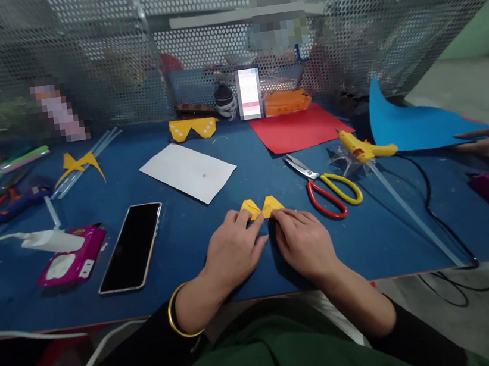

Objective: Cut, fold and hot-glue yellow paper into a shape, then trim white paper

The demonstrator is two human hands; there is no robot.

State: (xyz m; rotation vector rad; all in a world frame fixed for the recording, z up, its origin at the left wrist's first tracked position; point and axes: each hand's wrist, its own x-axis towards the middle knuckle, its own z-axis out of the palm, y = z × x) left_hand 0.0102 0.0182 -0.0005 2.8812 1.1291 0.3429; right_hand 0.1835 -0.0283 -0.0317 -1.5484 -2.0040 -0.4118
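Stretching across the scene, the blue table (183, 230) carries a white sheet (182, 168) beyond the hands, far left. The left hand (234, 244) and right hand (305, 240) rest close together at its near side. Scissors (325, 187) lie right. Smallest, the folded yellow paper (270, 206) sits just beyond bent fingers touching its near left and right parts; whether they pinch it, I cannot tell.

Glue gun (359, 147), scissors (313, 175) and perforated partitions (88, 23) suggest a craft workshop.

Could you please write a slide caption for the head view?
Left hand and right hand touch a folded yellow paper; scissors lie nearby on the blue table.
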